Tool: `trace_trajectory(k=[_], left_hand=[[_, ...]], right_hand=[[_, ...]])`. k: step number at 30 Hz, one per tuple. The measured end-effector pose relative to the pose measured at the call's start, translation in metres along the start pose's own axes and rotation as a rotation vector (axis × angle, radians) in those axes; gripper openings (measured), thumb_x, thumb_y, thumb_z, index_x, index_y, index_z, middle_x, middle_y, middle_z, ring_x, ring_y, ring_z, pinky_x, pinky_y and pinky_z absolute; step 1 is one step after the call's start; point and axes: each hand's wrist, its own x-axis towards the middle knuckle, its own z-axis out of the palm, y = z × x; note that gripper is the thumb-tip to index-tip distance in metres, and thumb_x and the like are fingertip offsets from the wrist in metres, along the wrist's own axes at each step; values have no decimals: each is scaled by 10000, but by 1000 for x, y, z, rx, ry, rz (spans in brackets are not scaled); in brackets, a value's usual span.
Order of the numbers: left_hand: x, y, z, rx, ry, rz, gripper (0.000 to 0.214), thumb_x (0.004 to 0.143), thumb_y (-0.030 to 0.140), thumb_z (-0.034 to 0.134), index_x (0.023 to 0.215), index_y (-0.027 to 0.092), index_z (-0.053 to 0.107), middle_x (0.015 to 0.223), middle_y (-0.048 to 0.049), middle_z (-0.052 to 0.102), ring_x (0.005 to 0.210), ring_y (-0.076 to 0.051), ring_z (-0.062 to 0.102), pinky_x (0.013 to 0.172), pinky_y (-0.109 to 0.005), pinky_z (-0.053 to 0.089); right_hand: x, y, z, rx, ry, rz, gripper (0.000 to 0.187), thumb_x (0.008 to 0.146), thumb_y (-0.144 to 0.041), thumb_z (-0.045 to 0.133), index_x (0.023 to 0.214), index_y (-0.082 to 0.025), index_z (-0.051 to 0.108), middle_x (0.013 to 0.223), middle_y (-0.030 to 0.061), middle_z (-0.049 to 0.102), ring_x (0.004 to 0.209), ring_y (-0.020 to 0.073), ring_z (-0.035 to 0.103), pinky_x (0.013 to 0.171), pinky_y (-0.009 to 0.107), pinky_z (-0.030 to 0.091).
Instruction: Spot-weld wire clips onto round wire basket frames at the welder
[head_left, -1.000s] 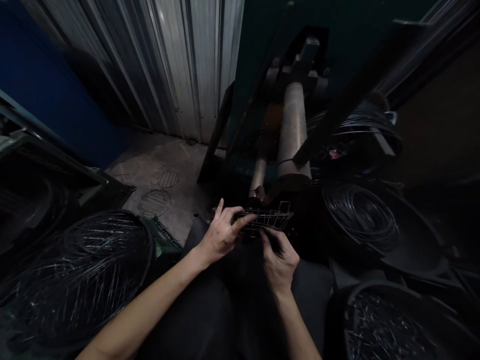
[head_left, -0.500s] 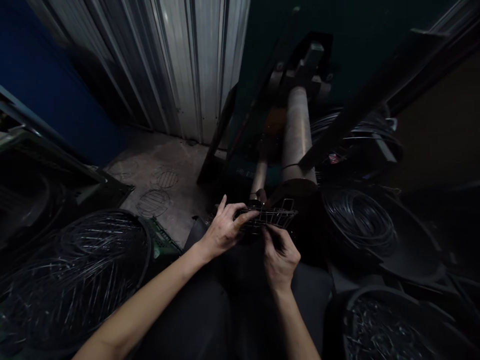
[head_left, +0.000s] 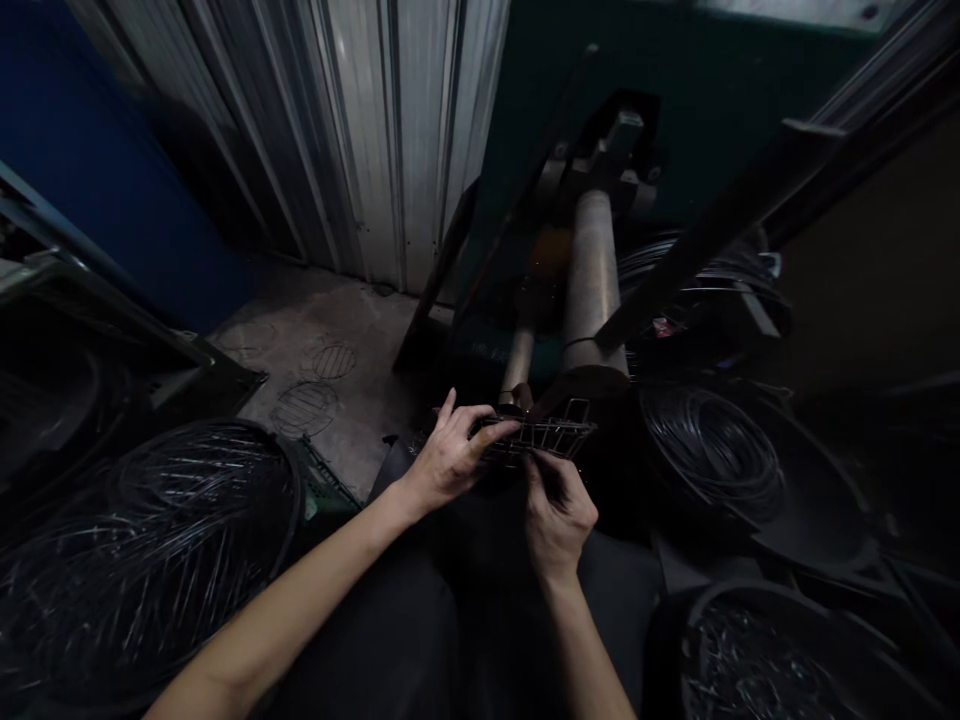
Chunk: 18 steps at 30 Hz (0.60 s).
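A dark wire basket (head_left: 559, 434) sits in front of the machine's electrode tips (head_left: 521, 400), where its wires meet them. My left hand (head_left: 448, 455) is closed on the basket's left side, thumb and fingers on the wires with one finger raised. My right hand (head_left: 559, 510) is pinched at the basket's near lower edge, fingertips against the wires. What lies between those fingertips is too small and dark to make out. Tiny bright specks show near the electrodes.
The green machine's thick metal arm (head_left: 594, 270) extends above the basket. A tub of cut wires (head_left: 172, 530) stands left. On the right are coiled wire (head_left: 709, 450) and a bin of small wire pieces (head_left: 765, 650). Round wire grids (head_left: 304, 407) lie on the floor.
The view has tilted slightly, so the machine's upper part sits a little lower. Both hands and the basket keep nearly the same position and grip.
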Motion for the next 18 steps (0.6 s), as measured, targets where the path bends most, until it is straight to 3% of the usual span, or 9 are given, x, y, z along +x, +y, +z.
trace_trajectory(k=[18], left_hand=[[4,-6,-1,-25,-20,-11,593,784,147,584,1324,246,359,1178,-89,519,1130,-225,533,1101,-584,238]], right_hand=[[5,-3,9,-45,44,-50,85,854,-228,581,866,-167,639,775,19,648,704,117,611,679,239,498]])
